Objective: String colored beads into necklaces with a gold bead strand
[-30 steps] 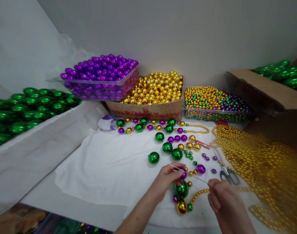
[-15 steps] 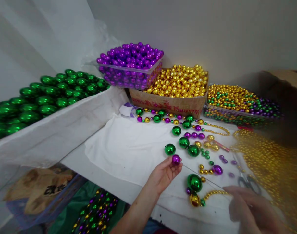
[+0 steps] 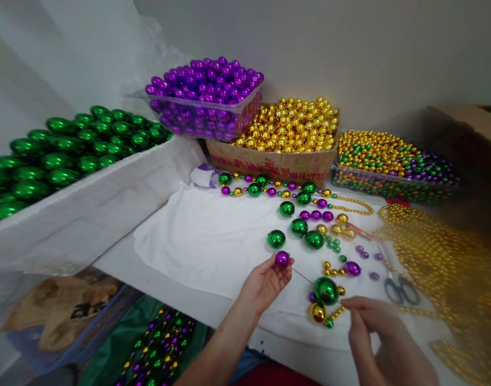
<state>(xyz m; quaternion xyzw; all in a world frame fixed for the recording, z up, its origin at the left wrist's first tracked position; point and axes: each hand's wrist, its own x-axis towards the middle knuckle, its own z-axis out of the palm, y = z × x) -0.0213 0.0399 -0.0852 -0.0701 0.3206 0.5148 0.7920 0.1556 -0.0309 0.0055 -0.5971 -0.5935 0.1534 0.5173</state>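
Observation:
Between thumb and fingers, my left hand [image 3: 267, 281] grips a shiny purple bead [image 3: 282, 259]. A straight thin cord [image 3: 302, 275] runs from that bead toward my right hand [image 3: 384, 332], which is closed in a pinch on its other end. The line passes at a large green bead [image 3: 326, 290]; whether it goes through or behind it, I cannot tell. Clustered by the green bead are a gold bead [image 3: 317, 312], a small green bead [image 3: 329, 323] and a short gold bead chain [image 3: 339, 312]. Another green bead [image 3: 276, 239] lies just beyond my left hand.
Behind the white cloth [image 3: 197, 236] stand a tub of purple beads [image 3: 205, 102], a carton of gold beads [image 3: 269, 163] and a tub of small mixed beads [image 3: 382, 179]. A finished-looking bead strand [image 3: 271, 192] lies across the back. Scissors [image 3: 402, 289] and gold chains [image 3: 442, 262] are at right.
My right hand has come left and nearer to my left hand, so less cord shows between them. The purple bead stays in my left hand. The view has shifted slightly.

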